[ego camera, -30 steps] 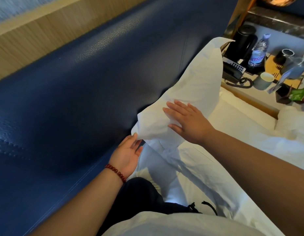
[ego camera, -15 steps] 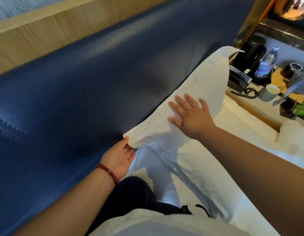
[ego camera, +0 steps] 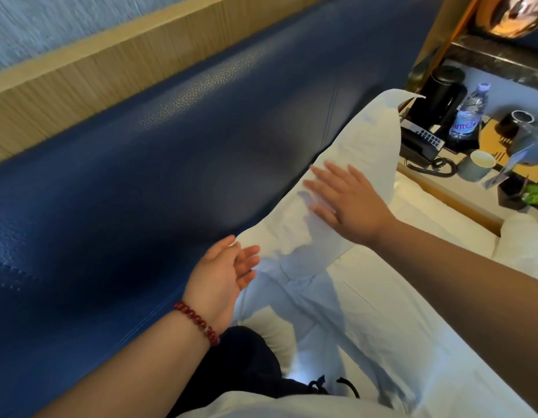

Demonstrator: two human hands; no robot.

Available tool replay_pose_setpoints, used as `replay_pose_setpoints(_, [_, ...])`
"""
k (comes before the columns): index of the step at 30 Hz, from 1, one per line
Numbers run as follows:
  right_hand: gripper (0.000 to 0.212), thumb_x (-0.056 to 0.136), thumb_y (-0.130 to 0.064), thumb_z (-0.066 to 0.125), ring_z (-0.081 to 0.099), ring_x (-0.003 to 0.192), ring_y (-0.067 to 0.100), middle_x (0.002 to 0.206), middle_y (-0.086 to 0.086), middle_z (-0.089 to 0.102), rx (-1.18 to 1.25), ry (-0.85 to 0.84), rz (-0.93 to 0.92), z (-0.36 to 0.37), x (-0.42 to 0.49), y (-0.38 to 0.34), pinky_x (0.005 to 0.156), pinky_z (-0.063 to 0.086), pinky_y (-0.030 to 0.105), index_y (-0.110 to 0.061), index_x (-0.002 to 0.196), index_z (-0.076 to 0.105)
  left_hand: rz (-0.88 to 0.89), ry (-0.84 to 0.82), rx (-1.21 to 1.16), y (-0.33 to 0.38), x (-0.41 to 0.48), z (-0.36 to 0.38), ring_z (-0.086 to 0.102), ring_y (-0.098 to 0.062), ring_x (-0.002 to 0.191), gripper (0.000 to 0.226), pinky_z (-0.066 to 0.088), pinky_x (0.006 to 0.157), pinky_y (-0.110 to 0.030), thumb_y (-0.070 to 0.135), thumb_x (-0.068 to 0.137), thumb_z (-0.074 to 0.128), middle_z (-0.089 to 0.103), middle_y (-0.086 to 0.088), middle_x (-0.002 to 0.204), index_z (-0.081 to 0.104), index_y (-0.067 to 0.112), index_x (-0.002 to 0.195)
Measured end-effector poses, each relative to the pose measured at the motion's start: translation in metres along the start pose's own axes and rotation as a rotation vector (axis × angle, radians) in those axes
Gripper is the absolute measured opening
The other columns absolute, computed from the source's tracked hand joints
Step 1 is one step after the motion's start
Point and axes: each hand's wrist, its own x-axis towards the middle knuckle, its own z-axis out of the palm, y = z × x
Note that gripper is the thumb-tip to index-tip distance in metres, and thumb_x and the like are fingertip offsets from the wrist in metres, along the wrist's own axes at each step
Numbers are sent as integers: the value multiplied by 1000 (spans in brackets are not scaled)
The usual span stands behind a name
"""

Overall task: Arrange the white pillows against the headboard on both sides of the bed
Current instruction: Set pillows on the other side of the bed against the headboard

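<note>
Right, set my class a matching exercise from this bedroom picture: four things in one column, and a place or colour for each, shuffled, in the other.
Things:
1 pillow
2 headboard
3 water bottle
4 beaded bracelet

Descriptions:
A dark blue
B red, round the left wrist
C white, leaning against the headboard
D standing beside the black kettle

Pairs: 1-C, 2-A, 3-D, 4-B.

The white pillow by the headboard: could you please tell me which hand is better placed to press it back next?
Probably the right hand: its straight fingers spread over the broad middle of the pillow. The left hand sits open at the lower corner beside the blue headboard.
</note>
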Motion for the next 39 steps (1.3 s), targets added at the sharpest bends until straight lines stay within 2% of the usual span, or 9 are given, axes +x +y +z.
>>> replay_pose_setpoints(3, [61, 101, -57, 13, 18, 149, 25, 161, 1, 25, -121, -87, -282, 11, -10, 2, 119, 12, 45, -28, 152, 31, 81, 17, 1, 1, -5, 0, 67, -17, 100, 28, 52, 88, -31, 15, 103, 43, 71, -5, 108, 53, 19, 129])
replay_pose_setpoints(9, [78, 89, -70, -5, 3, 152, 23, 164, -5, 8, 93, -9, 190, 7, -7, 28, 121, 9, 51, -34, 155, 16, 14, 23, 15, -17, -21, -4, 63, -13, 111, 24, 44, 99, -32, 18, 100, 48, 69, 2, 118, 65, 17, 116])
replay_pose_setpoints(15, [61, 102, -54, 18, 22, 148, 28, 160, 5, 27, -16, 53, -278, 16, -12, -7, 119, 18, 44, -22, 151, 34, -106, -54, 125, -29, 7, 8, 47, -13, 130, 36, 40, 100, -33, 23, 100, 50, 53, 6, 135, 51, 20, 136])
replay_pose_setpoints(18, [64, 99, -61, 12, 9, 151, 25, 164, -2, 14, 18, -5, -114, 26, -16, 1, 121, 12, 48, -31, 155, 19, -84, -77, 259, -21, 11, 15, 56, -16, 120, 26, 45, 96, -32, 20, 101, 47, 60, 3, 125, 59, 17, 125])
replay_pose_setpoints(23, [70, 95, -64, 9, -5, 151, 24, 165, -2, -2, 103, 3, 280, 16, -14, 20, 122, 6, 49, -30, 156, 8, 143, -217, 429, 4, 3, 41, 64, -12, 109, 26, 49, 99, -32, 14, 103, 43, 70, 0, 115, 67, 15, 111])
replay_pose_setpoints(29, [61, 103, -53, 16, 18, 149, 26, 160, 4, 26, 11, 20, -200, 29, -18, 24, 119, 14, 46, -19, 153, 24, 566, -335, 925, 38, 21, 100, 53, 6, 91, 30, 38, 72, 2, 16, 102, 42, 55, 14, 121, 57, 25, 126])
replay_pose_setpoints(31, [60, 102, -56, 13, 13, 150, 26, 162, 2, 21, -20, 18, -170, 27, -6, 43, 119, 10, 46, -27, 154, 21, 628, -360, 1100, 45, 36, 122, 49, 3, 88, 37, 39, 66, -4, 21, 103, 39, 43, 9, 134, 47, 27, 138])
replay_pose_setpoints(35, [68, 94, -69, 8, -4, 152, 22, 165, -3, 4, -36, 11, 10, 14, 22, 95, 119, -6, 42, -38, 155, 12, 715, -401, 1469, 58, 68, 155, 35, -19, 136, 48, 32, 103, -27, 28, 104, 36, 28, 1, 154, 28, 20, 150])
replay_pose_setpoints(39, [75, 89, -73, 0, -2, 152, 27, 165, -4, 4, 2, 73, 251, 6, 35, 132, 121, 8, 52, -39, 154, 12, 710, -443, 1748, 62, 98, 180, 10, -21, 149, 61, 18, 118, -36, 35, 103, 36, 10, 0, 162, 11, 15, 155])
